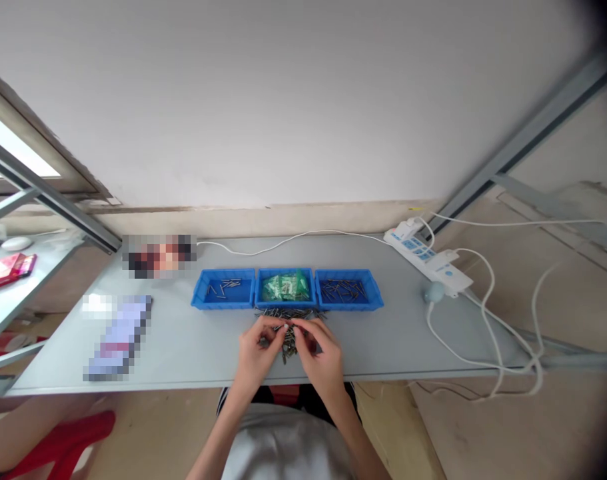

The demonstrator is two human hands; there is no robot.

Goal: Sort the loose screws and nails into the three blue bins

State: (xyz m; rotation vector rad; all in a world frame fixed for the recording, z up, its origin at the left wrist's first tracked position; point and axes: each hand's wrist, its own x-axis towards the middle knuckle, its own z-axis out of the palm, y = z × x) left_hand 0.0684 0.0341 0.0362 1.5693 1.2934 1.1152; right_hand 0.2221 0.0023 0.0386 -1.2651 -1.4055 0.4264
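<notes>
My left hand (257, 350) and my right hand (319, 352) meet over a loose pile of small dark screws (289, 319) on the grey table (183, 347). Both hands have their fingertips pinched together around a small screw (288, 326) held between them. Just behind the pile stand three blue bins in a row: the left bin (224, 289) holds a few screws, the middle bin (286, 287) holds green plastic pieces, the right bin (348, 290) holds several dark screws.
A white power strip (428, 257) with white cables (488, 320) lies at the table's right rear. Blurred items (118, 337) sit on the left. A red stool (63, 443) stands below the table's left front. Another table (13, 280) is at far left.
</notes>
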